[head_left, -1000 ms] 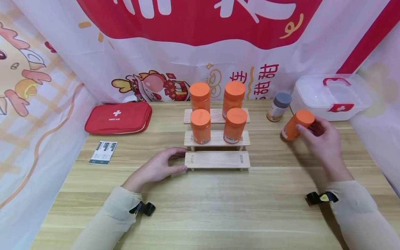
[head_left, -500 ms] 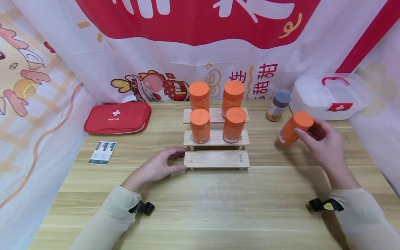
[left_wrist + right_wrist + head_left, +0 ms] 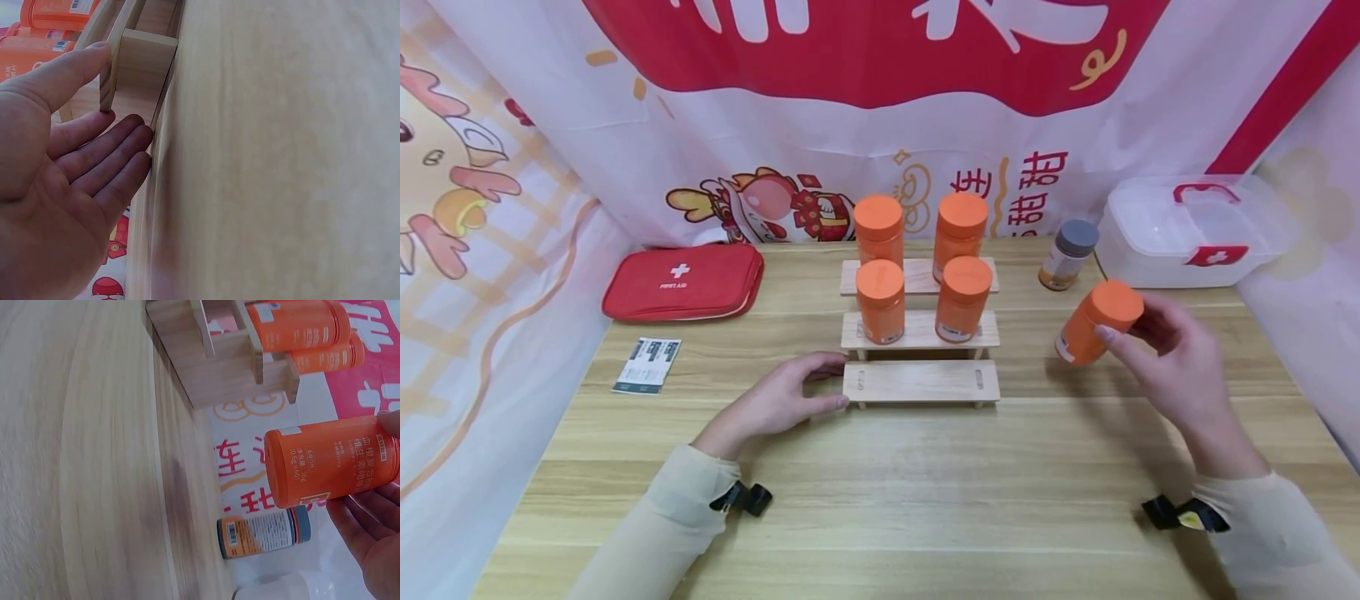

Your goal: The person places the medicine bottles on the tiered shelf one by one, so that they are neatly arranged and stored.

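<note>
A stepped wooden display stand (image 3: pixel 921 382) has several orange pill bottles (image 3: pixel 964 300) upright on its middle and rear steps. The lowest step carries nothing. My left hand (image 3: pixel 778 398) holds the left end of that step between thumb and index fingertip; in the left wrist view its other fingers (image 3: pixel 115 165) extend loosely beside the stand. On the right, my right hand (image 3: pixel 1187 367) grips another orange bottle (image 3: pixel 1090 329) near its lid, tilted and raised off the table. The right wrist view shows this bottle's printed label (image 3: pixel 331 459) and base.
A grey-lidded bottle (image 3: pixel 1066 258) stands behind the held one, beside a clear first-aid box (image 3: pixel 1157 250) with a red latch. At left lie a red first-aid pouch (image 3: pixel 685 283) and a printed card (image 3: pixel 647 367). A printed cloth (image 3: pixel 820 133) hangs behind the wooden table (image 3: pixel 925 517).
My right hand has brought the orange bottle a little left and nearer to me, away from the clear box. My left hand stays at the stand's end.
</note>
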`<control>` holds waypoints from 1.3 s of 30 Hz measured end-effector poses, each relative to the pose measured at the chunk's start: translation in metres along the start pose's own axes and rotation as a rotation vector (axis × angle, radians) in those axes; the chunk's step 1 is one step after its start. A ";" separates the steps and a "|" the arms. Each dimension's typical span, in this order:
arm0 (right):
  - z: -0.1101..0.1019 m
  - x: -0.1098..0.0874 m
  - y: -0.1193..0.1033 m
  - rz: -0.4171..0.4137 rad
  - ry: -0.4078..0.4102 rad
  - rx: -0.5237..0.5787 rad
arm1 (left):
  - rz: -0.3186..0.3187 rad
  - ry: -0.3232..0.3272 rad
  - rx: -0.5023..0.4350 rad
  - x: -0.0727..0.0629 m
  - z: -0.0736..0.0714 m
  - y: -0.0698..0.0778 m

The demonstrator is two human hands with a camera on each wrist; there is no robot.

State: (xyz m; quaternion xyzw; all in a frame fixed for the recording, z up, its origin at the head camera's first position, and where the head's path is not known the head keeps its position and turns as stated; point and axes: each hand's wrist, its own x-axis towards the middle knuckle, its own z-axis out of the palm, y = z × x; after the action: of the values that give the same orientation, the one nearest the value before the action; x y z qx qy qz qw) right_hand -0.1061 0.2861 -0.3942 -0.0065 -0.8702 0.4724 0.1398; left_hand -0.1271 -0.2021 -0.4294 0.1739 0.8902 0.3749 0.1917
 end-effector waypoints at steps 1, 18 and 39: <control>0.001 -0.001 -0.001 -0.011 0.000 0.010 | 0.001 0.000 0.000 0.000 0.000 0.000; 0.022 -0.018 -0.021 -0.135 -0.059 0.034 | 0.009 0.003 -0.003 0.000 0.002 -0.004; 0.054 -0.026 -0.054 -0.241 -0.258 0.097 | 0.034 0.003 -0.012 0.001 0.001 -0.003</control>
State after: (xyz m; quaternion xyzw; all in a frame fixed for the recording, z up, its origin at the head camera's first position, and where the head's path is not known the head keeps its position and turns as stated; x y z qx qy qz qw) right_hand -0.0883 0.2082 -0.3841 0.1654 -0.8515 0.4906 0.0829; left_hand -0.1276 -0.2032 -0.4325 0.1873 0.8852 0.3835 0.1851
